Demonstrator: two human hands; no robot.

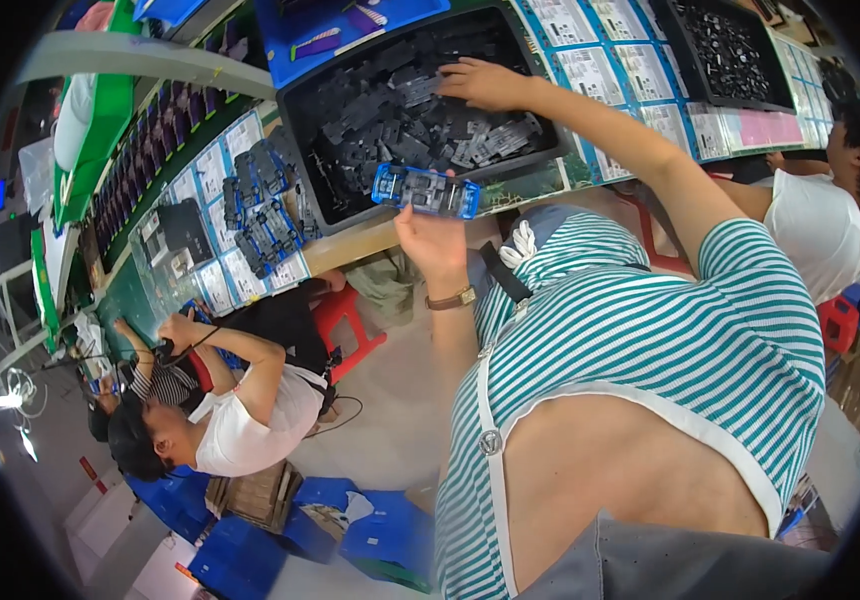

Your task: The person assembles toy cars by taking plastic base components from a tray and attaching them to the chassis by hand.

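My left hand (432, 240) is closed on a blue toy car body (426, 191), held at the near edge of a large black tray (350, 213). The car's dark inner side shows. My right hand (488, 84) reaches across the tray's far right part, over a heap of black plastic car parts (390, 105). Its fingers are stretched out and apart, with the tips down at the parts. Nothing is seen held in it. Greyer flat pieces (495, 140) lie between my two hands.
Several blue-and-black car pieces (268, 235) stand on the table left of the tray. Another black tray of small parts (730, 50) lies to the right, and a blue tray (295, 20) is behind. Co-workers (250, 415) sit at the left, another person (800, 210) at the right.
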